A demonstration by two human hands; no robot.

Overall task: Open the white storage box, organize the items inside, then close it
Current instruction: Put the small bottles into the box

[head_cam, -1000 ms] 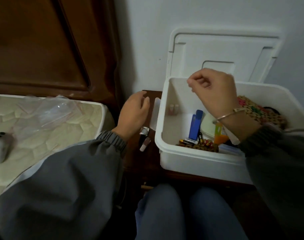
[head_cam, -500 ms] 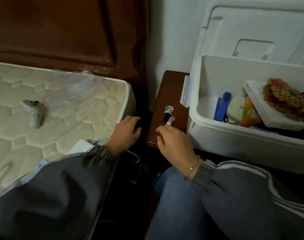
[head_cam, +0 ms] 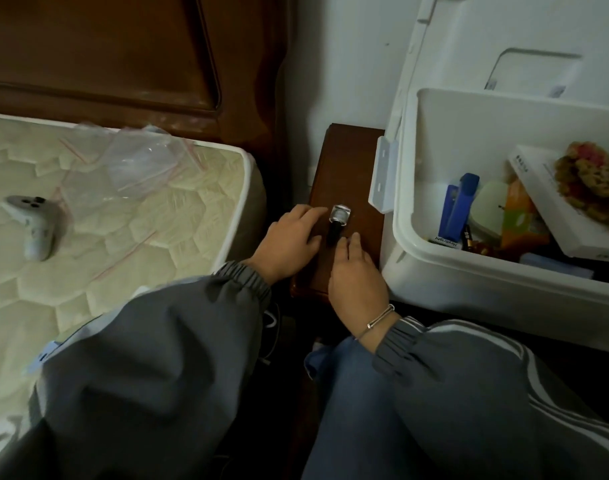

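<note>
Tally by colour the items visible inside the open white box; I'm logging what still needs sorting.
Blue: 1, the tall blue plastic stick
Orange: 1, the orange packet
White: 1, the flat white carton
Pale green: 1, the round pale green container
Multicoloured: 1, the crocheted piece
Black and white: 1, the labelled battery
Total: 6; darker items at the bottom are unclear.

The white storage box [head_cam: 452, 271] sits open on the counter [head_cam: 344, 161], its lid [head_cam: 503, 39] tipped back against the wall. Inside lie a blue lighter [head_cam: 457, 206], an orange packet [head_cam: 519, 220], a white carton [head_cam: 552, 206] leaning at an angle and a crocheted piece [head_cam: 590, 181] on top of it.
</note>
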